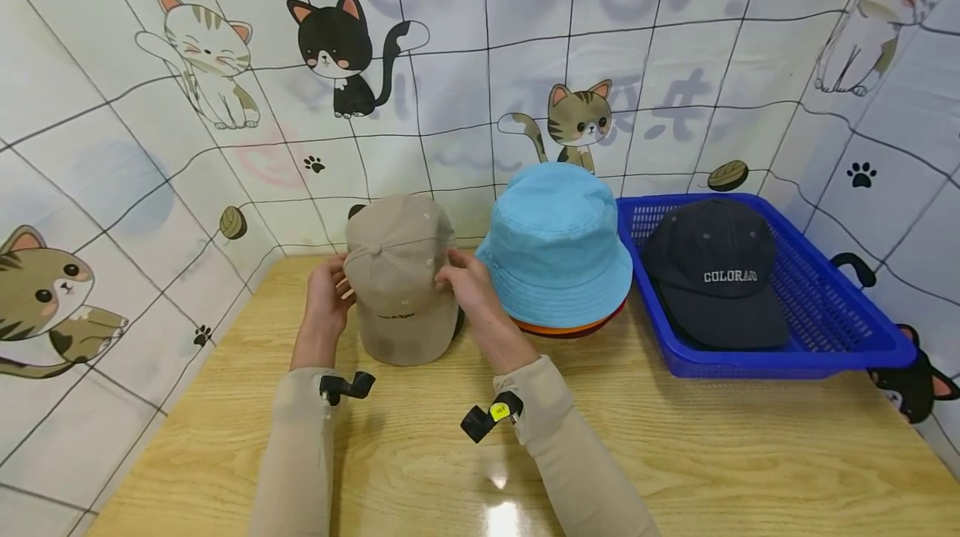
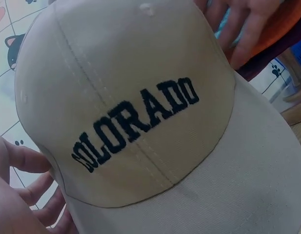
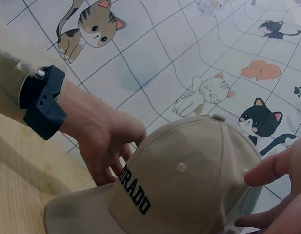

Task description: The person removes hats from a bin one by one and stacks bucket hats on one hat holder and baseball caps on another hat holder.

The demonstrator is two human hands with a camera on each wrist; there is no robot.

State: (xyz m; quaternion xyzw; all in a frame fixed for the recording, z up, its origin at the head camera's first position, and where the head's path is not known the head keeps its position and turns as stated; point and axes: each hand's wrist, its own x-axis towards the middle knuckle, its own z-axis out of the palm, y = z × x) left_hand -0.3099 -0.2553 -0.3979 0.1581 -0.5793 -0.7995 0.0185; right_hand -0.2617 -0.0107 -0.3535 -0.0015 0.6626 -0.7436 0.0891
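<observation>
Evidently, from the head view, the work in hand was settling or lifting the beige cap (image 1: 401,270), which sat at the table's (image 1: 435,454) left end, just beside the blue hat (image 1: 558,228). The left hand (image 1: 324,295) and right hand (image 1: 472,287) held its two sides, fingers bent; a dark edge (image 1: 460,322) showed beneath its brim. The basket (image 1: 840,303) stood farther right with a dark cap (image 1: 712,262) inside.

In the left wrist view, the left fingers were spread a little, the thumb against the beige cap's edge and other tips passing out of sight behind it. The lettering (image 2: 133,119) faced this camera.

In the right wrist view, the right fingers pinched the crown's side, which looked dented there; the gap between them was small. The next move, I judged, called for an even, light hold that would not crush the crown.
</observation>
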